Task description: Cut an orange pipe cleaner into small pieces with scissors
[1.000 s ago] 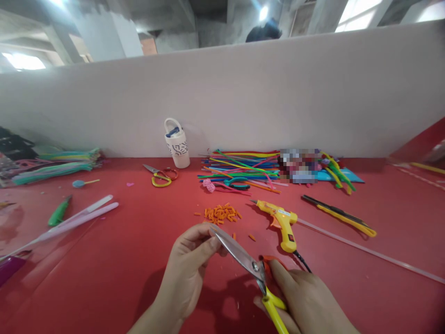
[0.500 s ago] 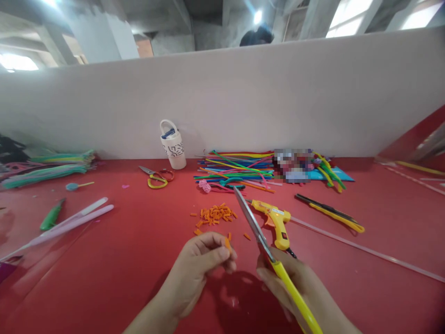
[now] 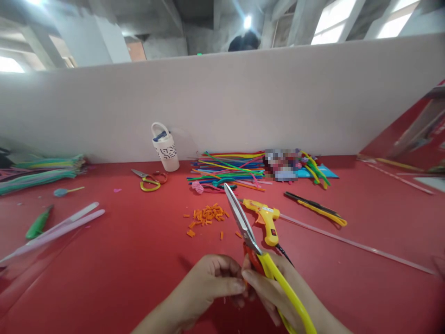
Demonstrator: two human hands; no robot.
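Scissors (image 3: 243, 227) with one yellow and one red handle rest in my right hand (image 3: 281, 287), blades pointing forward and looking nearly closed. My left hand (image 3: 215, 283) is pinched, its fingertips meeting those of my right hand just below the scissors' pivot. A small orange piece (image 3: 247, 282) shows dimly between the fingertips, mostly hidden by them. Beyond the hands, a small heap of short orange pieces (image 3: 208, 214) lies on the red table (image 3: 139, 260), with a few strays nearer to me.
A yellow glue gun (image 3: 266, 218) with a long clear glue stick lies to the right, near a yellow-black cutter (image 3: 316, 208). Behind are a bundle of coloured pipe cleaners (image 3: 229, 167), a white cup (image 3: 166, 150) and second scissors (image 3: 149, 181). A white partition (image 3: 208, 102) rises behind.
My left hand has moved right and towards me with the orange piece, and now meets my right hand. The scissors have shifted slightly left in the view, which has turned slightly right.
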